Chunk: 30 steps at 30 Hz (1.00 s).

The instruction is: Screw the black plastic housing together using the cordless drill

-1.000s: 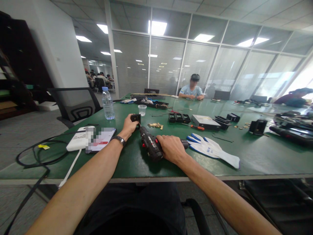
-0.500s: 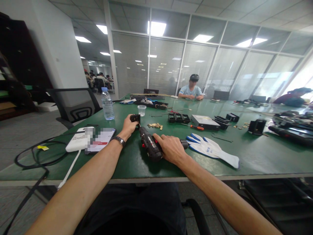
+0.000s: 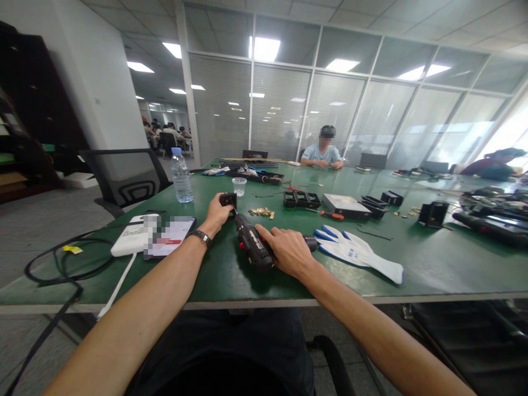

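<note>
My left hand (image 3: pixel 217 214) is closed on a small black plastic part (image 3: pixel 229 200), held upright at the table. In my right hand (image 3: pixel 286 248) is a black cordless drill (image 3: pixel 254 245), lying on its side with the fingers wrapped round its handle. The drill's bit points away from me and meets the black part near my left thumb; the exact contact spot is too small to make out. Just beyond the drill lies a little pile of brass-coloured pieces (image 3: pixel 264 212). A clear plastic cup (image 3: pixel 239 186) stands behind the black part.
On the green table (image 3: pixel 433 264), a white-and-blue glove (image 3: pixel 358 253) lies right of the drill. Farther back are a black tray (image 3: pixel 302 199), an orange-handled screwdriver (image 3: pixel 332 215) and a metal box (image 3: pixel 345 205). Leftward stand a water bottle (image 3: pixel 181 176), phone (image 3: pixel 171 236) and white power strip (image 3: pixel 134 235). A person (image 3: pixel 323 149) sits opposite.
Very little differs. My right index finger has shifted slightly on the drill; both hands keep their hold and place.
</note>
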Each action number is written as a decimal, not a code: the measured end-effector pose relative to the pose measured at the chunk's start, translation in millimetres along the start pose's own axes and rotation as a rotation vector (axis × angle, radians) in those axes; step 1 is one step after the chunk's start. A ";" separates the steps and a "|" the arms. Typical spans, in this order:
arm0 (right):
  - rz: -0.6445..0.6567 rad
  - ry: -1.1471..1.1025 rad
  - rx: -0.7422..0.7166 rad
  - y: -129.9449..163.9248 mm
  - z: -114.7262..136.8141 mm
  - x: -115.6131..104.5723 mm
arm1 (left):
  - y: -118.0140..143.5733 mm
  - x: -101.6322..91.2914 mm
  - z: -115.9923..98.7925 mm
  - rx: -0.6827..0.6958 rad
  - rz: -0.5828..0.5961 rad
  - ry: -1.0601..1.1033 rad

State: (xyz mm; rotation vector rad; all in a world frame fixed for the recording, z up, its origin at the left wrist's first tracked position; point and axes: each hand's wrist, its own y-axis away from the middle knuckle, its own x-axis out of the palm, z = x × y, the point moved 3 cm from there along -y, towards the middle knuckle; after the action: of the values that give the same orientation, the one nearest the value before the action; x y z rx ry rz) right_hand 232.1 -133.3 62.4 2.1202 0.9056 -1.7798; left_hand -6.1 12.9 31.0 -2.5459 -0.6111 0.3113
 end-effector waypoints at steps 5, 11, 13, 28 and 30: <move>0.027 0.013 0.008 0.0 0.2 -0.5 | -0.7 -0.2 2.1 -0.005 -0.004 0.004; 0.011 0.014 0.007 -0.8 -0.7 1.0 | -0.2 -0.1 1.8 -0.003 -0.001 0.012; -0.002 0.009 0.006 -1.1 -0.8 1.4 | -0.1 -0.2 1.6 -0.007 -0.001 0.012; -0.010 0.015 -0.006 -3.0 -1.7 4.4 | 0.6 -0.6 -0.4 -0.019 -0.010 0.012; -0.010 0.014 -0.004 -3.7 -2.1 5.5 | 0.8 -0.5 -0.5 -0.022 -0.013 0.009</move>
State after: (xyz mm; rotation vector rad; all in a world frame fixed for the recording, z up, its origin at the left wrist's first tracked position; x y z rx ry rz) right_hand 232.0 -127.6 58.4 2.1326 0.9236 -1.7685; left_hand -6.1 11.8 31.0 -2.5623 -0.6309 0.2896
